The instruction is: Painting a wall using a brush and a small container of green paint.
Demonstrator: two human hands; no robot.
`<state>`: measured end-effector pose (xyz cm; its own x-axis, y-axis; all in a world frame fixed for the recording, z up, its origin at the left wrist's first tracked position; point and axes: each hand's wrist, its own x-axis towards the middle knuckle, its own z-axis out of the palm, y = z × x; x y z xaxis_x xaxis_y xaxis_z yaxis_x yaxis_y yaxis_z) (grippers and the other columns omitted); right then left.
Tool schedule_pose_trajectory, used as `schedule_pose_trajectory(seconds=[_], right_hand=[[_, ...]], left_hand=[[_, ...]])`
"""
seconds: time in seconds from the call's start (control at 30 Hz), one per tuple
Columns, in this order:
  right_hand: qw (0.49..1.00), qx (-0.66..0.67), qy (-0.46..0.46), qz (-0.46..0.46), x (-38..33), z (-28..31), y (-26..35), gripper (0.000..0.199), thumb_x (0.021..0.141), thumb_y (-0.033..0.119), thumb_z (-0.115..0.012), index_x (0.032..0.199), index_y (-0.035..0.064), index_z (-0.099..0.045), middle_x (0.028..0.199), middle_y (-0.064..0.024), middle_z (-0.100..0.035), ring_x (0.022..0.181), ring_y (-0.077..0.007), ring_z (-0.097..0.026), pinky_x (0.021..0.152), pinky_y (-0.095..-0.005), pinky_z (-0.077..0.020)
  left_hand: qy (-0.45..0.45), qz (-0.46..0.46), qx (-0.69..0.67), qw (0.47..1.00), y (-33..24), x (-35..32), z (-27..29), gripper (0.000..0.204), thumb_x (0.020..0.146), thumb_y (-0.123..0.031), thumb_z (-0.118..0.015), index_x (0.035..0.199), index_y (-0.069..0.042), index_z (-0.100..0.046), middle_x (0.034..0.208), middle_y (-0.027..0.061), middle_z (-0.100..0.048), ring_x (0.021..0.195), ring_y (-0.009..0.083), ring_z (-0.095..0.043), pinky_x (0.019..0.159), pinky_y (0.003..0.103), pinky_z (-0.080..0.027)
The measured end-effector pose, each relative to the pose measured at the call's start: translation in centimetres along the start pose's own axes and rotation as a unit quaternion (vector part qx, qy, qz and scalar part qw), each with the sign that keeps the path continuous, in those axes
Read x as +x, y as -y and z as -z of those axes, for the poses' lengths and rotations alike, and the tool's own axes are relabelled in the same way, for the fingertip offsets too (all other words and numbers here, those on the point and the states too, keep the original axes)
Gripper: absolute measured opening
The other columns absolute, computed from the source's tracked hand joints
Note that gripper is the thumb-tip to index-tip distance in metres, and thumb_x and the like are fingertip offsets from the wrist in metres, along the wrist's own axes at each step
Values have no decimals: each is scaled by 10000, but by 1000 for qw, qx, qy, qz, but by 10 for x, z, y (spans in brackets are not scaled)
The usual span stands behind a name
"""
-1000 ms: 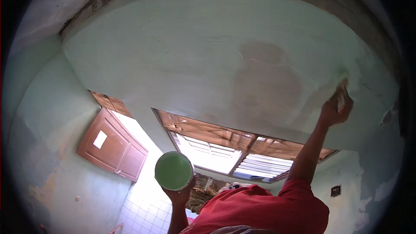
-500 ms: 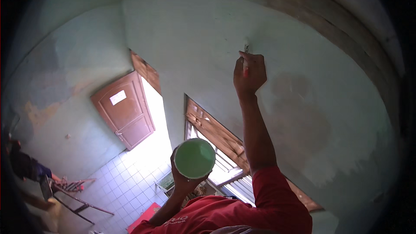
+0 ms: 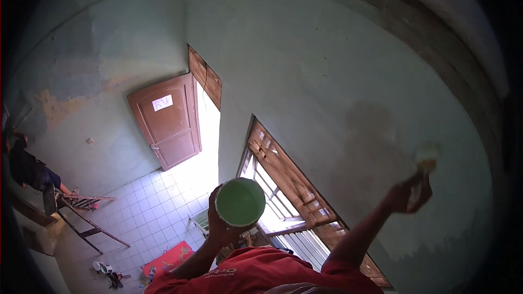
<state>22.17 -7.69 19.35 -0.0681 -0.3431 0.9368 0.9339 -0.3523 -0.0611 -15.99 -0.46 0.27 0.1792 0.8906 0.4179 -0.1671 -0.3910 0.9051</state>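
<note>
Farther right and lower than before

Across the pale green wall (image 3: 305, 49), from left to right of the brownish patch (image 3: 373, 141). With more tiled floor (image 3: 141, 201) in sight. Still clasping the tub of green paint (image 3: 240, 202) in the left hand (image 3: 218, 226). Grasping the blurred paintbrush (image 3: 427, 160) in the right hand (image 3: 407, 193), close to the wall.

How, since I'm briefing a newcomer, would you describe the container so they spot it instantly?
Find the brown window frame at lower centre. At its left, above the red shirt, the left hand holds the container. Its round, pale-rimmed green opening sets it apart from both frame and shirt.
</note>
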Motion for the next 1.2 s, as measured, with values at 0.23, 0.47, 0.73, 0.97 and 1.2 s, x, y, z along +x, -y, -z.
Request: schedule_pose_trajectory(seconds=[0.23,0.47,0.73,0.97,1.2], right_hand=[[950,258,175,11,-35,-133,79,205,825,-26,-751,1001,76,-723,914,-69,-698,787,-214,-650,707,-318,-517],[994,20,55,-93,-6,-7,8,56,895,7,-711,951,1,-710,901,-82,-683,801,-193,-666,729,-319,-544],[972,164,161,-41,-23,-81,85,209,779,-14,-754,955,90,-713,908,-74,-714,811,-240,-680,740,-332,-535],[984,140,92,-67,-25,-54,18,151,811,-19,-761,931,56,-709,850,-78,-690,774,-217,-664,705,-328,-526],[984,-152,-56,-79,38,124,-93,70,910,34,-715,967,-3,-698,932,-80,-703,819,-177,-680,729,-306,-545]], left_hand=[[-31,-29,-35,998,8,19,-34,1036,581,-217,-981,1403,-40,-376,1276,133,-572,1157,252,-599,982,402,-514],[18,-13,55,998,34,0,-5,852,630,-128,-949,1347,-31,-498,1244,104,-627,1115,239,-631,984,400,-510],[60,2,13,998,30,11,-28,985,603,-124,-952,1428,-49,-416,1309,106,-584,1212,269,-570,1055,425,-466],[133,-7,34,990,19,28,-45,1013,605,-105,-928,1455,-65,-379,1337,110,-560,1226,279,-557,1050,441,-476],[111,43,-50,992,49,27,-32,1041,581,-70,-931,1453,-66,-362,1328,127,-559,1215,280,-565,1052,454,-489]])
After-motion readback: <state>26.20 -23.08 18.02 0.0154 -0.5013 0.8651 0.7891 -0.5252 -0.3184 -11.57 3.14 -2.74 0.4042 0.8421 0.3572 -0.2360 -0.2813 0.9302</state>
